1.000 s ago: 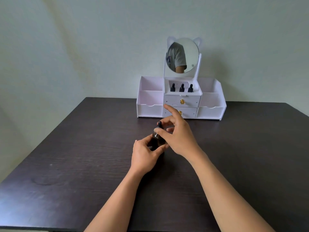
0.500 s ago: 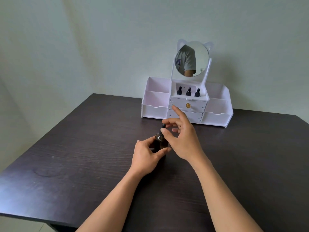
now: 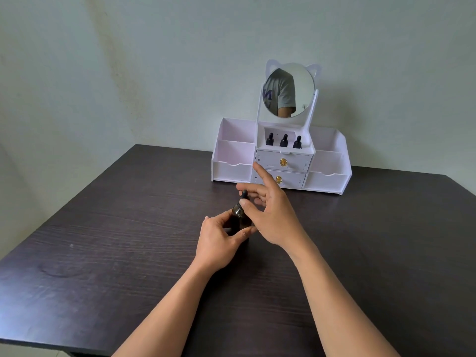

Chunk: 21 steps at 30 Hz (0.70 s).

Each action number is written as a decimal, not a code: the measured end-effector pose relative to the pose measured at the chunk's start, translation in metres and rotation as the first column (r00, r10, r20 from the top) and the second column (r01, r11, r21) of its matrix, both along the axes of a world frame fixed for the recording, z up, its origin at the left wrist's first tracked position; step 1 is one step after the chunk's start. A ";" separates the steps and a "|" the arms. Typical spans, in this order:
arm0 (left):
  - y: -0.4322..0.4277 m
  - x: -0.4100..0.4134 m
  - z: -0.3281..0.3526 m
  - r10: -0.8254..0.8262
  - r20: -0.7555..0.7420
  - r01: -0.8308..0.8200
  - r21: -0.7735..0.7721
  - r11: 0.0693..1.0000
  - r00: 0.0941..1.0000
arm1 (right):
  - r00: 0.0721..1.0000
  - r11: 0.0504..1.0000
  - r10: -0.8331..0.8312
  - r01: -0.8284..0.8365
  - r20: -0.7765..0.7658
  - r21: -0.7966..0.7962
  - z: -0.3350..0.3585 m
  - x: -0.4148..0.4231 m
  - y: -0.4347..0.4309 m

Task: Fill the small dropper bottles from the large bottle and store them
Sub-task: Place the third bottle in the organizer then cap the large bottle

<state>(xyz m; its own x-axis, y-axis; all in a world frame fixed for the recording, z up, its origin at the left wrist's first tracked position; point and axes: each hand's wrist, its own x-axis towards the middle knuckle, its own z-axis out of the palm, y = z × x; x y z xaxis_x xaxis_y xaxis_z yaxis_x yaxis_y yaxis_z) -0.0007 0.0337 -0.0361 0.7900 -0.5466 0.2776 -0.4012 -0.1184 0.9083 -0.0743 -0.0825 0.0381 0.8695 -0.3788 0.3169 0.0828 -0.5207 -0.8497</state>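
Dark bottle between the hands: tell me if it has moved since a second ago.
No. The dark bottle keeps its spot before the white organizer; only the camera turned.

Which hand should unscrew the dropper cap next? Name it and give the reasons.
Right. The right hand already has thumb and fingertips at the dropper cap, while the left hand grips the dark bottle low, steadying it on the table.

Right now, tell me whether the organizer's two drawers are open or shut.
Shut: both drawer fronts sit flush with the organizer.
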 end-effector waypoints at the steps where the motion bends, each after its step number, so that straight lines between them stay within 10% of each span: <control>1: 0.000 0.001 0.000 -0.002 0.008 0.002 -0.001 1.000 1.000 | 0.999 0.999 0.034 -0.033 -0.021 0.016 0.001 -0.001 -0.002; 13: -0.002 0.002 -0.002 0.042 0.057 -0.044 0.023 0.999 0.997 | 0.999 0.996 -0.052 0.051 0.011 0.071 -0.006 0.001 -0.002; 21: -0.004 0.001 0.000 0.003 0.064 -0.005 0.039 0.999 0.998 | 0.944 0.955 0.274 -0.245 -0.183 0.168 0.008 0.000 -0.017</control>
<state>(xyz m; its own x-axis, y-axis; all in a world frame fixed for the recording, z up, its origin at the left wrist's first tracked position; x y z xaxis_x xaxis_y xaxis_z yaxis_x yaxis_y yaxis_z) 0.0007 0.0295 -0.0357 0.7734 -0.5550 0.3064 -0.4580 -0.1549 0.8754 -0.0739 -0.0994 0.0461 0.9837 -0.1590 0.0842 0.0181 -0.3782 -0.9255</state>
